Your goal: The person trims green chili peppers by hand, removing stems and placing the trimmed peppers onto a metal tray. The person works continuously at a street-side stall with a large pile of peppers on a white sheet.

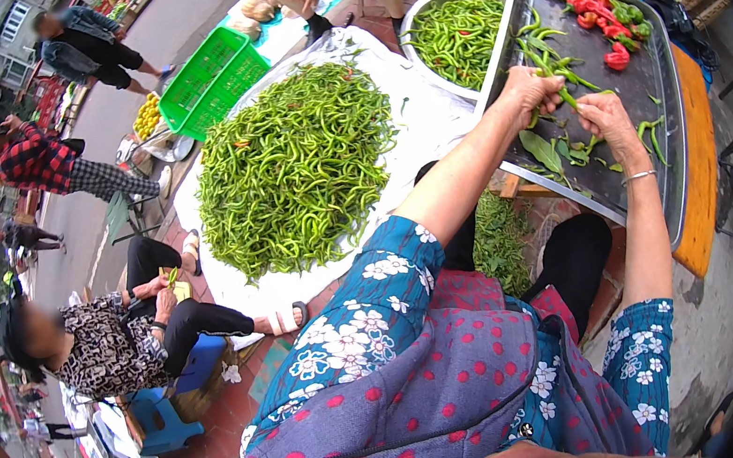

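Note:
Over a dark metal tray [647,109] my left hand [529,93] grips several long green chili peppers [541,58]. The fingertips of my right hand [602,119] pinch the lower end of a green chili pepper from the same bunch, close beside the left. Red wrinkled peppers [597,13] and some green ones lie at the tray's far end. Loose leaves [542,151] and a few green chilies lie below my hands. A white basin [405,38] full of green chilies stands left of the tray.
A large heap of green chilies [297,168] covers a white sheet [237,312] on the ground. Beyond it stands a green plastic crate [213,81]. Two people sit nearby handling peppers. Green leaves [500,244] lie on the ground between my legs.

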Available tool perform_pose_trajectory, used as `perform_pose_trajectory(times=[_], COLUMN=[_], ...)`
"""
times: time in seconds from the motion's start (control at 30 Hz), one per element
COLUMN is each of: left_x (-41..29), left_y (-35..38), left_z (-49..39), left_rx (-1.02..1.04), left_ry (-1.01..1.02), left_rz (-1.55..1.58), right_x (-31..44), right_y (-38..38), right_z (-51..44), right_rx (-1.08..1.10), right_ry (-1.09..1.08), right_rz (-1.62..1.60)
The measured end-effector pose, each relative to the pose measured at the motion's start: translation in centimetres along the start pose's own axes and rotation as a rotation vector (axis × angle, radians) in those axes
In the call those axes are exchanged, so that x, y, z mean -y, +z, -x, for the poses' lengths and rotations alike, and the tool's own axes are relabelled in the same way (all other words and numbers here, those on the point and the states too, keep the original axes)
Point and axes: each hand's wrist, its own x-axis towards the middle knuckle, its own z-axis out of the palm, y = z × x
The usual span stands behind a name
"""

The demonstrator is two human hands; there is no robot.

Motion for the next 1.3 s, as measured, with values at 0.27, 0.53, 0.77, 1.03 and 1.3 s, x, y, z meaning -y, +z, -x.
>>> perform_pose_trajectory(times=[0.27, 0.53, 0.77, 1.03, 1.3], left_x=[-0.2, -0.3, 0.1, -1.0, -1.1], left_y=[0.5, 0.4, -1.2, -0.8, -0.4], left_z=[0.4, 0.8, -1.0, 0.2, 1.3], left_rx=[-0.075, -0.074, -0.080, 0.174, 0.503], left_ry=[0.124, 0.296, 0.081, 0.063, -0.011], left_rz=[-0.148, 0.037, 0.274, -0.108, -0.488], right_x=[0.0, -2.2, 0.1, -0.8, -1.2], right_y=[0.3, -0.6, -1.3, -1.9, -0.5], right_z=[-0.6, -1.1, 1.0, -0.8, -1.0], right_rx=[-0.027, -0.110, 0.458, -0.112, -0.038], right_ry=[0.097, 0.105, -0.161, -0.098, -0.142], right_rz=[-0.010, 0.080, -0.403, -0.331, -0.253])
